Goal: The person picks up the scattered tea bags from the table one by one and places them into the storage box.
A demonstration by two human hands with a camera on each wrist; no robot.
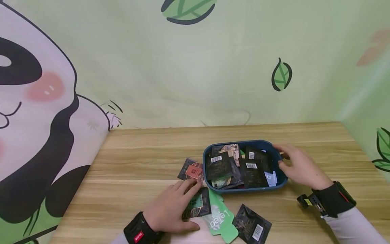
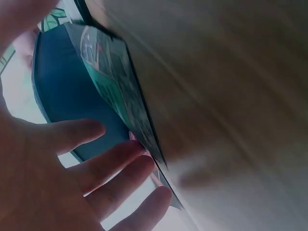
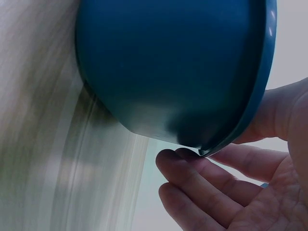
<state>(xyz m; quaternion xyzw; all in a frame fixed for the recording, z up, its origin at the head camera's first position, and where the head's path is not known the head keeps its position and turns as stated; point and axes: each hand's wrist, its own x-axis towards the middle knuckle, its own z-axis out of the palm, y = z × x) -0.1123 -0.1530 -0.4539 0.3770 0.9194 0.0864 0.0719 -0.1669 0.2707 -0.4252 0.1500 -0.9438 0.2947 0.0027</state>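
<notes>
A blue plastic basin stands on the table, filled with flat black sachets bearing white barcodes. At its right end my right hand holds the rim, thumb over the edge and the other fingers around the far corner. To the left of the basin, my left hand is spread low over loose sachets, fingers extended. Its fingertips are by a sachet with a red label; beside them lies a dark sachet with a green label. Whether these fingers touch either one, I cannot tell.
In front of the basin lie a green packet with white lettering and a black sachet with a barcode. Behind the wooden table hangs a green backdrop with leaves and a panda.
</notes>
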